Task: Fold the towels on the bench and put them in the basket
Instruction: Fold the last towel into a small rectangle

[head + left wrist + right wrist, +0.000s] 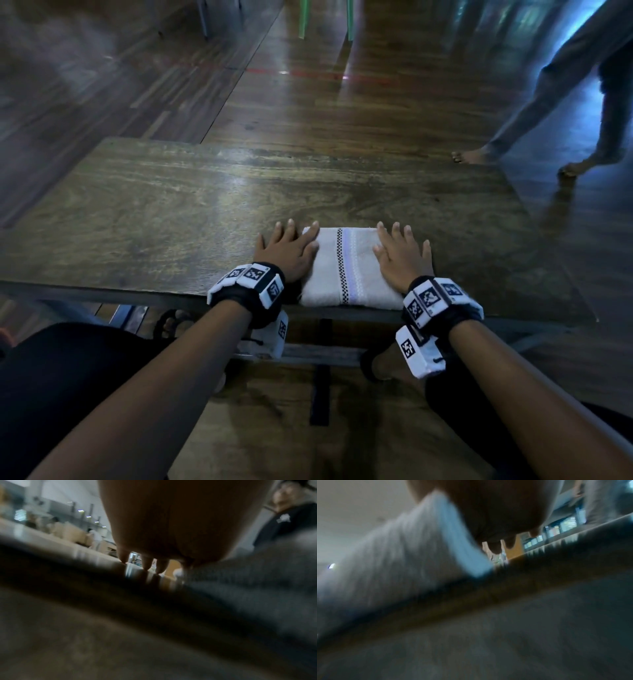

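So I'm sitting at the wooden table (171, 205) with a white folded towel (329, 270) lying at its near edge, right in front of me. My left hand (287, 253) is lying flat across the towel's left edge, fingers straight and spread, some landing on the cloth and some on the wood just beside it. My right hand (402, 258) is pressing flat on the towel's right side, fingers spread too, so neither grip is clamping anything. A dark checkered stripe (339, 263) is running down the towel between my hands. Someone's bare feet (469, 157) are standing on the floor past the table's far right corner. Both wrist views are mostly blur.
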